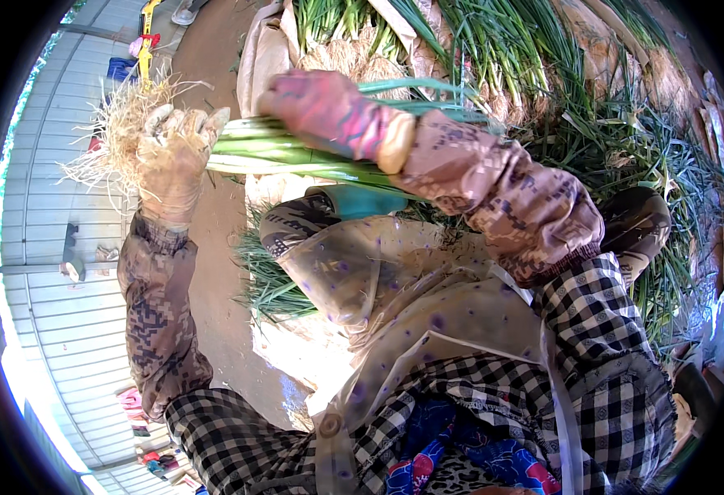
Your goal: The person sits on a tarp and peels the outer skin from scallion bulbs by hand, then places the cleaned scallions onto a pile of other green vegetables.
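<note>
A bunch of green onions is held sideways in front of me, roots to the left and green leaves to the right. My left hand, in a soiled pale glove, is closed around the white ends, and shaggy pale roots stick out past it. Lying across the stalks is my right hand, in a pink and purple glove, its fingers curled and slightly blurred. Its fingertips are partly hidden. Leaves trail out behind the right wrist and forearm.
Bundled green onions with roots lie at the top, and more stand to their right. Loose leaves heap at the right. A translucent apron covers my lap. Brown ground and a pale panelled wall are on the left.
</note>
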The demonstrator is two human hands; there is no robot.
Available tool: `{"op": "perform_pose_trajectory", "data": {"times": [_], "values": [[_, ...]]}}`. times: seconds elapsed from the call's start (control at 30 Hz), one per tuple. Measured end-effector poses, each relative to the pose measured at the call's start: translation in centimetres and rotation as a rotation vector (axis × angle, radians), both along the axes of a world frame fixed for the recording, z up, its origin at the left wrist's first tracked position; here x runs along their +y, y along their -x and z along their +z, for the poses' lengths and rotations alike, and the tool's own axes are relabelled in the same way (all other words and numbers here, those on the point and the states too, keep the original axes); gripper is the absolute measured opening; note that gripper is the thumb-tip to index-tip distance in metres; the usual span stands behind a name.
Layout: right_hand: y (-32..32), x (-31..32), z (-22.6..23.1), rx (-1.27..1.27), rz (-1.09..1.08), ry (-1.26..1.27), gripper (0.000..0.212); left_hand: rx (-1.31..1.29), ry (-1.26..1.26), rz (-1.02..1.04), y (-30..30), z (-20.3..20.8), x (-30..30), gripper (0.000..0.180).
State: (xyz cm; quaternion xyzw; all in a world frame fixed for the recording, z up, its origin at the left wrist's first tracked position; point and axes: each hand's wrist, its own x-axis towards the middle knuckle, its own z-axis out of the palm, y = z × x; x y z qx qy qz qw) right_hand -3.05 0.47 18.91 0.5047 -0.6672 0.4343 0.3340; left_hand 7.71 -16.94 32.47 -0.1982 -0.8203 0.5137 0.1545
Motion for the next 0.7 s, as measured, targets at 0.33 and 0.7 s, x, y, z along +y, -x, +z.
{"op": "perform_pose_trajectory", "data": {"times": [0.33,0.7], "values": [[10.4,26.2,-27.0,-0.919,-0.661,-1.541,0.035,0.022,-0.036,-0.051,-3.6,-0.3,-1.5,0.052],[-0.4,2.4,0.3,-0.426,0.301,-0.174,0.043,0.027,-0.087,-0.273,-0.5,-0.6,2.2,0.046]]}}
